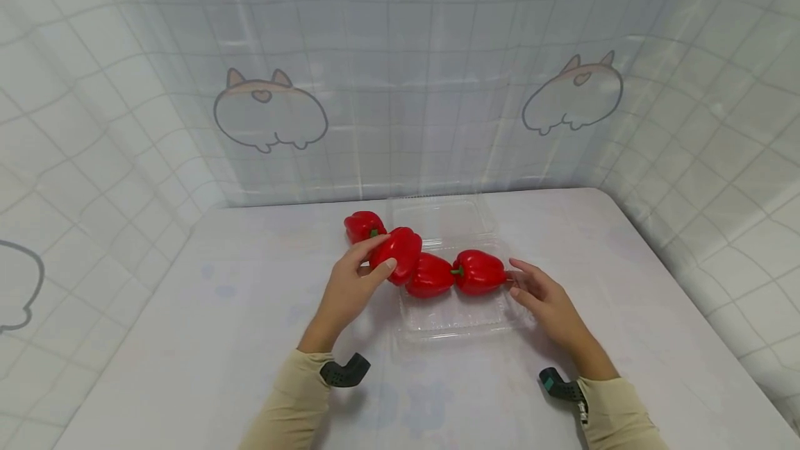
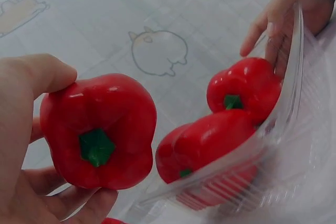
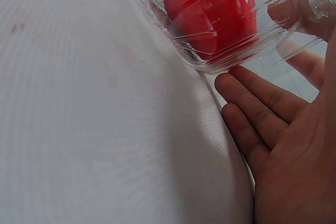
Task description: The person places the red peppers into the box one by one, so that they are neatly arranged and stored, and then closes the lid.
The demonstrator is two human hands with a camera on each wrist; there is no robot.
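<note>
My left hand (image 1: 350, 285) grips a red bell pepper (image 2: 102, 129) between thumb and fingers, its green stem end turned to the left wrist camera. In the head view this pepper overlaps the left edge of a clear plastic clamshell container (image 1: 453, 321). Two more red bell peppers lie inside the container, a left one (image 1: 430, 275) and a right one (image 1: 480, 272). At the container's right side, my right hand (image 1: 550, 304) holds the rim between thumb and index finger. Its other fingers (image 3: 257, 111) extend loosely below, outside the wall.
Another red bell pepper (image 1: 364, 226) lies on the white table (image 1: 250, 311) behind my left hand. The container's open lid (image 1: 440, 217) lies flat toward the back edge. A pale grid-patterned curtain (image 1: 425, 89) surrounds the table at the back and sides.
</note>
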